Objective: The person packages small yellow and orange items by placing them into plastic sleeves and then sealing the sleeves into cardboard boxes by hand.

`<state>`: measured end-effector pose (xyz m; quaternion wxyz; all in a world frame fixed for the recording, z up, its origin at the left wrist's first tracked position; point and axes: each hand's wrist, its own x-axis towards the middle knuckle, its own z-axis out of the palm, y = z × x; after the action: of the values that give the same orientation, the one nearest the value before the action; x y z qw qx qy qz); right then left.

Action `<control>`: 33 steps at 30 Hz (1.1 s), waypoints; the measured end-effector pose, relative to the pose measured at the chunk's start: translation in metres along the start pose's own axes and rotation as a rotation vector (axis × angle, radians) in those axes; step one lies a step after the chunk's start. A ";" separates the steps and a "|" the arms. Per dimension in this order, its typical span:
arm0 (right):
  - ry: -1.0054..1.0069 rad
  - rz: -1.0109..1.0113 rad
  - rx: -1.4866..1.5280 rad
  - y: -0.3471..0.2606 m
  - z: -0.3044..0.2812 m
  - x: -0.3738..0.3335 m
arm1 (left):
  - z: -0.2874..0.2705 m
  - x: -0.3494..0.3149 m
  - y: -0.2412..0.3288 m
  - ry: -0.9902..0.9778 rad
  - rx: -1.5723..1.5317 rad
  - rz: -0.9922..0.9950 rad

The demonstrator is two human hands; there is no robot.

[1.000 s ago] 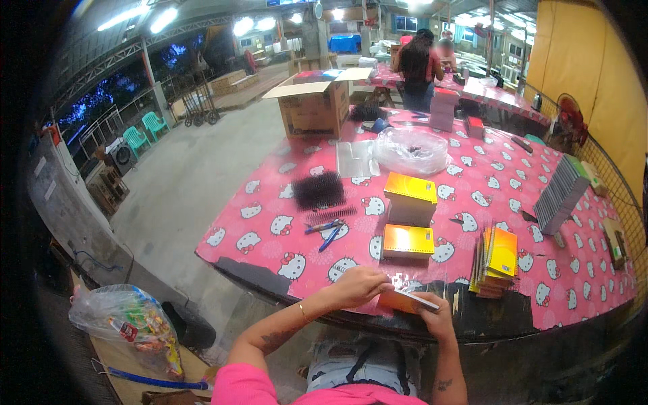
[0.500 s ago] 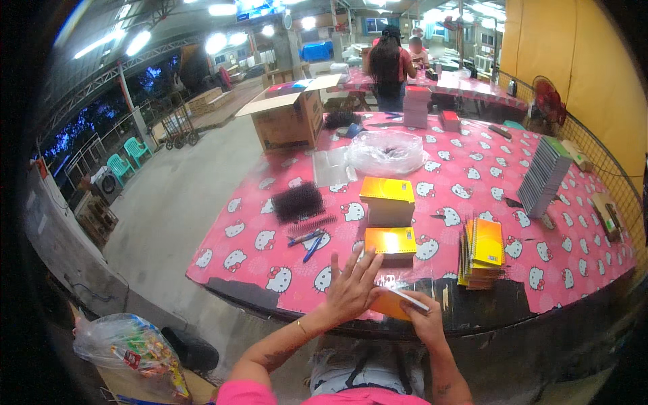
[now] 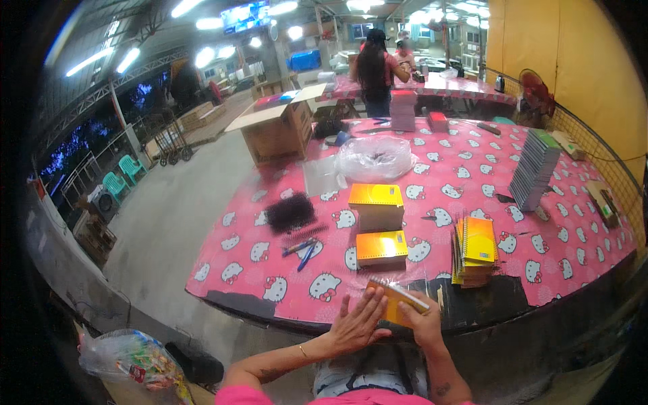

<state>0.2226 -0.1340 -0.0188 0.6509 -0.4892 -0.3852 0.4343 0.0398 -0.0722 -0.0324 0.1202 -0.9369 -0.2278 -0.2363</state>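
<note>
An orange spiral notebook (image 3: pixel 397 307) is held tilted just off the table's near edge. My right hand (image 3: pixel 424 320) is closed round its right end. My left hand (image 3: pixel 358 322) lies with fingers stretched out, its fingertips against the notebook's left side. Just beyond sit two stacks with yellow-orange tops, the nearer stack (image 3: pixel 381 250) lower than the farther stack (image 3: pixel 376 206). Right of these stands an uneven pile of spiral notebooks (image 3: pixel 474 251).
Black binding coils (image 3: pixel 290 212) and pens (image 3: pixel 307 255) lie left on the pink table cover (image 3: pixel 324 287). Farther back are a plastic bag (image 3: pixel 376 158), an open carton (image 3: pixel 277 133) and a tall stack (image 3: pixel 535 169). Another person (image 3: pixel 374 73) stands at a far table.
My left hand has drawn back from the nearer stack to the notebook's side. The notebook has turned and shows more of its orange cover and spiral edge. The view has shifted slightly.
</note>
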 end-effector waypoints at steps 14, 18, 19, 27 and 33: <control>-0.090 0.103 -0.073 -0.005 0.012 0.003 | -0.003 0.015 -0.021 0.043 -0.060 -0.133; -0.165 0.031 -0.090 -0.003 0.003 0.007 | 0.004 0.007 -0.008 0.073 -0.053 -0.102; -0.176 0.041 -0.108 -0.003 0.004 0.009 | 0.002 0.013 -0.011 0.107 0.032 -0.150; -0.217 -0.025 -0.143 0.010 -0.013 0.025 | 0.006 0.008 -0.007 0.322 -0.258 -0.125; -0.366 0.037 -0.235 0.029 -0.019 0.032 | -0.027 0.045 -0.035 -0.396 -0.221 -0.103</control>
<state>0.2456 -0.1053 -0.0492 0.5007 -0.4816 -0.5358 0.4798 0.0481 -0.0342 0.0174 -0.0425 -0.9597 -0.2669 -0.0772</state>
